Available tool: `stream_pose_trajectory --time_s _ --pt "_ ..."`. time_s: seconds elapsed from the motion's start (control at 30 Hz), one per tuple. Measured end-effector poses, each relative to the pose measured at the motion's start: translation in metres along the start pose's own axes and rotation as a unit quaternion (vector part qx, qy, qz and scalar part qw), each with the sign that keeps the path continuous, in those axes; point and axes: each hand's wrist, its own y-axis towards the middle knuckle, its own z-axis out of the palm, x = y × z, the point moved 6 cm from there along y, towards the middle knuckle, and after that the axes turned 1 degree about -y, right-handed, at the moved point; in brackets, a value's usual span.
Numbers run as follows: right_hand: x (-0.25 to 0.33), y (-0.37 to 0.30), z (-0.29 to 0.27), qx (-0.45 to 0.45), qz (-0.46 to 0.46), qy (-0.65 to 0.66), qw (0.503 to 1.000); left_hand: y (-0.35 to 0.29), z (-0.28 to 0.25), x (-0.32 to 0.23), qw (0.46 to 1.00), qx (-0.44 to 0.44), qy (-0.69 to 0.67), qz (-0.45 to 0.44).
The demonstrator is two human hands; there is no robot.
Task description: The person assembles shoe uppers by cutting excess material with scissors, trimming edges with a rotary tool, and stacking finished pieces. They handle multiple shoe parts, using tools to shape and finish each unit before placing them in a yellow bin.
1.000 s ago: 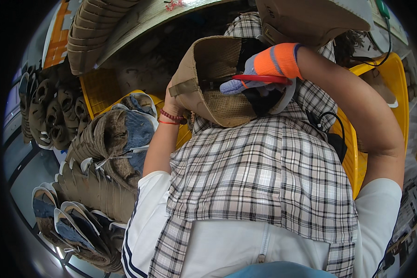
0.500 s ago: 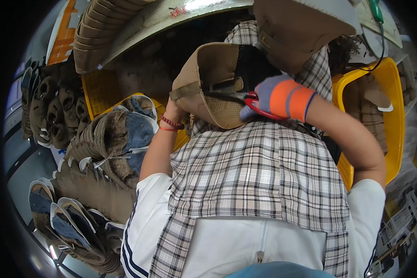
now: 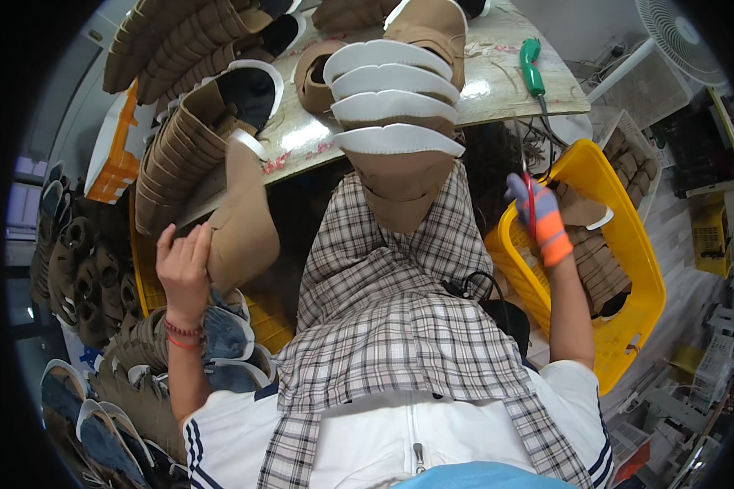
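Observation:
A tan shoe upper [image 3: 245, 240] with a white edge hangs from my left hand [image 3: 185, 265], whose fingers are closed on its side at the left of my lap. My right hand [image 3: 544, 216], in a grey and orange glove, is closed round red-handled scissors [image 3: 532, 208] with the blades pointing away from me. It is over the near-left rim of a yellow basket [image 3: 648, 285] on my right, slightly blurred. Between my knees and the table stand several nested tan uppers [image 3: 408, 175] with white edges.
The table [image 3: 497, 73] ahead carries more stacked uppers [image 3: 183, 151] at its left and a green corded hand tool [image 3: 532, 69] at its right. Piled brown shoe pieces [image 3: 130, 359] with blue linings lie at my left. A white fan [image 3: 681, 37] stands at the far right.
The scissors have come out of the shoe upper and moved right with my right hand. My left hand has carried the upper to the left. The view now takes in more of the table.

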Motion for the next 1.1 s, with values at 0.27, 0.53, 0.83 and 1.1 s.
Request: stream_pose_trajectory --time_s 0.27,0.53,0.83,1.1 --pt "0.090 0.182 -0.051 -0.183 -0.050 -0.384 0.904 -0.035 0.017 0.075 0.803 -0.305 -0.386 -0.336" --pt "0.072 0.166 -0.040 -0.354 -0.345 -0.248 0.833 -0.083 0.064 0.064 0.555 -0.375 -0.672 -0.316" --pt "0.094 0.068 0.086 0.203 -0.443 0.214 0.847 0.027 0.022 -0.064 0.941 -0.181 -0.182 -0.219" --pt "0.098 0.037 0.109 0.191 -0.360 0.184 0.895 0.031 0.054 -0.084 0.897 -0.217 -0.282 -0.263"
